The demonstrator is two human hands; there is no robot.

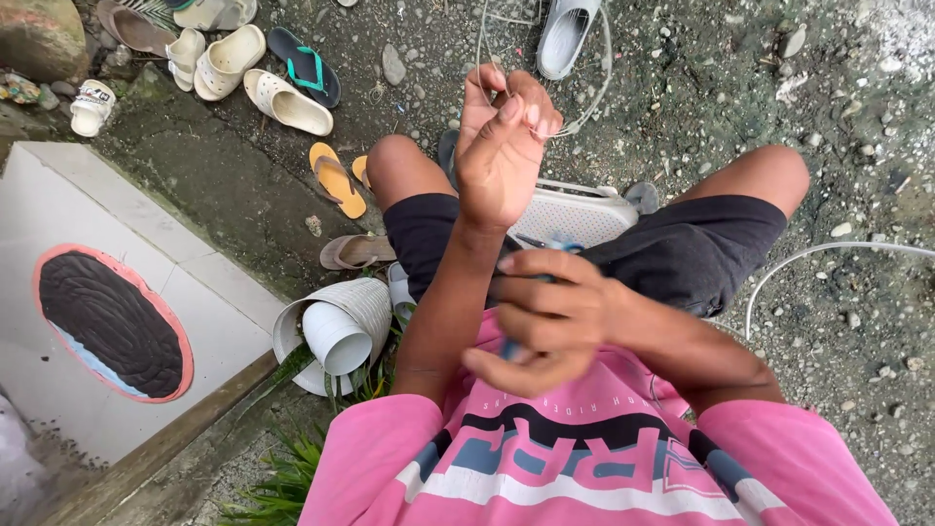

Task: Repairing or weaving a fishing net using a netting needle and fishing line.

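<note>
Head camera, steep downward look, close over lap [584, 244].

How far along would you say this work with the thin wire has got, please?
It looks mid-way. Done: nothing finished shows. In hand: the left hand is raised, pinching a thin wire whose loops run out over the gravel; the right hand grips a small blue-handled tool close to the chest. Left: a white perforated box lies untouched between the knees, and a white cable trails loose on the ground.

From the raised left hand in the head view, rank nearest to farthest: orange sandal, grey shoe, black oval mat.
From the left hand:
1. Grey shoe, just above right.
2. Orange sandal, left on the ground.
3. Black oval mat, far lower left on the tiles.
</note>
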